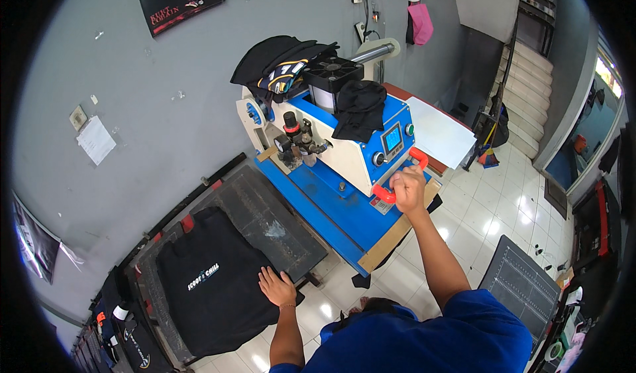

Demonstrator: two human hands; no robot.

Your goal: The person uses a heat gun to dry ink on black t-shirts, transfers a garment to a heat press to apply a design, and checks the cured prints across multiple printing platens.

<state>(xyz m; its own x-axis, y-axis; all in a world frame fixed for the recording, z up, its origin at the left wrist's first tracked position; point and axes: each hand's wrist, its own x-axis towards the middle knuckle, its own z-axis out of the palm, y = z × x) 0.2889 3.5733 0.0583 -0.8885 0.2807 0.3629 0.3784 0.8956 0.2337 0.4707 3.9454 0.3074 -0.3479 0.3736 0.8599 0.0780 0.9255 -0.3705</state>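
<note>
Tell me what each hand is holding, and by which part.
The right hand grips the red handle of the heat press near its middle. The left hand holds nothing, lying flat on the black T-shirt.

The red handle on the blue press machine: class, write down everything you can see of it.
The red handle is a curved, glossy bar, plastic or painted metal by its look, fixed at both ends to the front of the blue and cream press machine, just below its small screen. It runs slantwise across the machine's front. The person's right hand is closed around its middle, hiding that part, so only the two bent ends show. Nothing else touches it.
</note>
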